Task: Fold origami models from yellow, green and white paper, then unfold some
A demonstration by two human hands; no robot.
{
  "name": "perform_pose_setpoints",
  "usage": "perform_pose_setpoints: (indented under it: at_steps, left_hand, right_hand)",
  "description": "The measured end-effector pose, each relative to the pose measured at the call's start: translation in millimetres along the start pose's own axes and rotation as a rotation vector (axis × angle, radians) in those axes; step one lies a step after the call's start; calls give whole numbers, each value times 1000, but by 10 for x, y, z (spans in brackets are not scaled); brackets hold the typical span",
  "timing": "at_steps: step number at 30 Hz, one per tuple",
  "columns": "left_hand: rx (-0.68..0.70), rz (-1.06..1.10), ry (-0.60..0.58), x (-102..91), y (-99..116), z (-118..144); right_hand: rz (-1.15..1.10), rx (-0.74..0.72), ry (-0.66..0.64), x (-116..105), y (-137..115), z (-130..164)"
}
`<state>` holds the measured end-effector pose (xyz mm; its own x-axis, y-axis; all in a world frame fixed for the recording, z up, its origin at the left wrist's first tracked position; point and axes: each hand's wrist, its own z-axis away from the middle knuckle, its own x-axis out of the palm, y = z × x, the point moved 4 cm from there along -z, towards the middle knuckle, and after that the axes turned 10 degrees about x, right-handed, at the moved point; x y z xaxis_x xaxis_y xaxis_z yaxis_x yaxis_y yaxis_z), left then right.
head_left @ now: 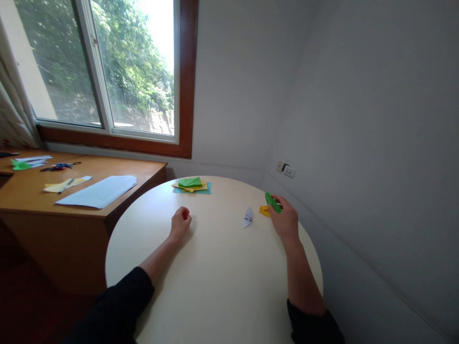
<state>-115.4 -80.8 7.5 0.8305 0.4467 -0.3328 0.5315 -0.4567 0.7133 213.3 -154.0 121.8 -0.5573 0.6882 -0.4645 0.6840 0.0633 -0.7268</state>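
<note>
Green piece: bright green, folded, narrow; held at the right side of the round table.
Axis: long side runs from upper left to lower right.
Right hand: fingers closed on the green piece.
Left hand: fist closed on a small red thing.
Count: one white figure, one yellow figure, one paper stack.

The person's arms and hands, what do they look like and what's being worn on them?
Both arms wear dark, black-looking sleeves pushed up towards the elbows, leaving the forearms bare. The left hand and right hand are bare: no gloves, and no watch, ring or bracelet can be made out. Fingers are too small to judge further.
</note>
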Motion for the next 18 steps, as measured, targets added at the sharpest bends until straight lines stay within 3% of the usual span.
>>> perform_pose_setpoints:
  at_steps: [3,6,8,11,13,18]
  left_hand:
    - [-69,106,30,66,-104,-18]
    - [-229,296,184,130,-237,-44]
    - [-344,419,285,176,-306,-47]
    - [-398,504,284,235,-321,-54]
    - [-431,577,264,250,-309,-46]
    - [-515,808,125,286,-207,-25]
  right_hand:
    - [-529,9,-109,193,-338,85]
    - [-984,186,-316,685,-509,307]
    - [-1185,392,-526,1113,-496,532]
    - [-1285,680,-846,1665,-344,890]
    - [-1289,797,-969,1869,-209,1043]
    - [-1277,883,-1073,1901,-34,1060]
